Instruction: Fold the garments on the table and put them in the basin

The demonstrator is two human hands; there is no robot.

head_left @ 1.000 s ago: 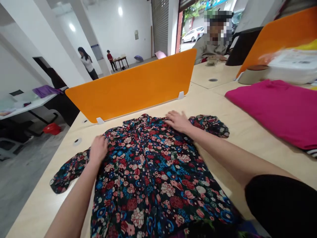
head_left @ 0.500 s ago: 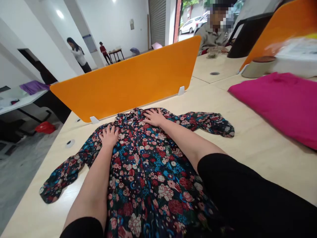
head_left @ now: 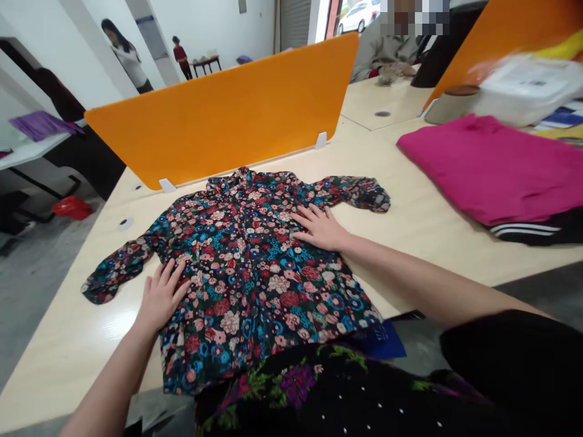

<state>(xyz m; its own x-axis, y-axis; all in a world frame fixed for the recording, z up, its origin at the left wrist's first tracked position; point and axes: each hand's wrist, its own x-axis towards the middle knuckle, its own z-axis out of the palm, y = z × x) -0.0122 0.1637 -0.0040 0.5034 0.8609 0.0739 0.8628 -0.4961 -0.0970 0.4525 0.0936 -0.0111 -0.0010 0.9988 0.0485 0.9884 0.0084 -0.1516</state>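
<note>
A dark floral long-sleeved blouse (head_left: 255, 261) lies spread flat on the light wooden table (head_left: 405, 243), collar away from me and both sleeves stretched out sideways. My left hand (head_left: 164, 294) rests on the left side edge of the blouse below the sleeve, fingers spread. On the right side, just under the other sleeve, my right hand (head_left: 322, 228) lies flat with its fingers apart. Neither hand grips the cloth. The hem reaches the table's near edge, close to my own dark flowered clothing (head_left: 337, 388).
An orange divider (head_left: 228, 115) stands behind the collar. To the right lies a folded magenta garment (head_left: 496, 164) with a striped black band, near a clear plastic box (head_left: 532, 85). A co-worker (head_left: 387, 48) sits beyond, and two people stand in the background.
Both hands have slid from the shoulders of the blouse down toward me, to its sides. The view has tilted down, so the hem and more of the magenta garment now show.
</note>
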